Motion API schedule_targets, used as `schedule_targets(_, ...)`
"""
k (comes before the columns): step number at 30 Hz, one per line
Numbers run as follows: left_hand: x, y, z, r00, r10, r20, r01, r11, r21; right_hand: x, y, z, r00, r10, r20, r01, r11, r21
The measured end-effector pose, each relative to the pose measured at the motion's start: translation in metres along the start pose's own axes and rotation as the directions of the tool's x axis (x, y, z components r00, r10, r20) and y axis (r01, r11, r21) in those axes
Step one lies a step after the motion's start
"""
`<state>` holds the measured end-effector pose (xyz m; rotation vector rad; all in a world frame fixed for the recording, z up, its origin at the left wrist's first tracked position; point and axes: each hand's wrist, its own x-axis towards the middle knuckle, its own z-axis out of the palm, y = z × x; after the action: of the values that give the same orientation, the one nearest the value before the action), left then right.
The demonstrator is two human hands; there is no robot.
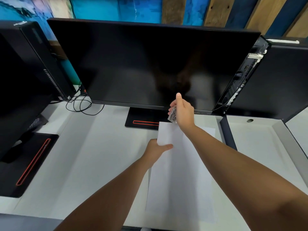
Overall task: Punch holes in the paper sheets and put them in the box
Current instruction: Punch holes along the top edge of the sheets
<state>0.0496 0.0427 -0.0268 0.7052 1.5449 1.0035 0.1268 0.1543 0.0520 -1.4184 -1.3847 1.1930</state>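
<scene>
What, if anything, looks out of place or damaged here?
Nothing looks spilled or damaged. The only untidy thing is a loose tangle of black cables on the desk by the monitor's lower left corner.

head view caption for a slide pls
Left hand holds a white paper sheet by its edge while the right hand grips a clear hole punch at its far edge.

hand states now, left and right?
Left hand: closed, pinching the paper sheet.
Right hand: closed on the small clear hole punch.
</scene>
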Motion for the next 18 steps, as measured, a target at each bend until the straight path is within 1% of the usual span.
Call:
schedule_targets(5, -0.001, 0.003, 0.001, 1.0, 0.008, 0.002, -0.008, 1.0, -0.007, -0.002, -0.002, 0.007, 0.993, -0.101, 0.068, 0.11, 0.981, -0.16)
schedule_targets(10, -0.003, 0.007, 0.001, 1.0, 0.014, 0.018, -0.014, 1.0, -0.02, -0.007, -0.005, 0.01, 0.975, -0.159, 0.155, 0.204, 0.92, -0.336)
schedule_targets(18, -0.004, 0.008, -0.002, 0.999, -0.001, 0.04, 0.003, 0.999, -0.046, -0.009, -0.005, 0.016, 0.972, -0.172, 0.161, 0.222, 0.897, -0.383)
